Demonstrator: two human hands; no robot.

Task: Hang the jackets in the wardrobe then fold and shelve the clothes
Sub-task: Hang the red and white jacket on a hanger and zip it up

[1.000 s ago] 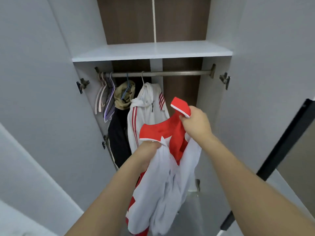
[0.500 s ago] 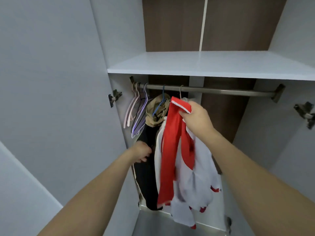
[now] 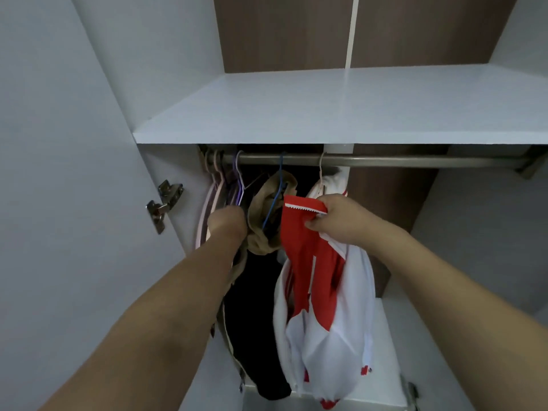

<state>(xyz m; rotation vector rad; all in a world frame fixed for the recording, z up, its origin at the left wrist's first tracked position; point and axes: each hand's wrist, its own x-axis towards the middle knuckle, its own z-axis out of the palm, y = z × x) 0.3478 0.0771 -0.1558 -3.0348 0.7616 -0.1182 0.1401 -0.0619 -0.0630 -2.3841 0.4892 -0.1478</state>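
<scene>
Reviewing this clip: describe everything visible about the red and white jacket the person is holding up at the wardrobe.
The red and white jacket looks like thin, smooth sportswear: red at the top, white lower down, with small red patches near the hem. A white zigzag zipper edge runs along its red collar. The right hand pinches it at the collar, so it hangs limp and bunched below the rail, in front of a white jacket on a hanger. It is not on a hanger itself.
</scene>
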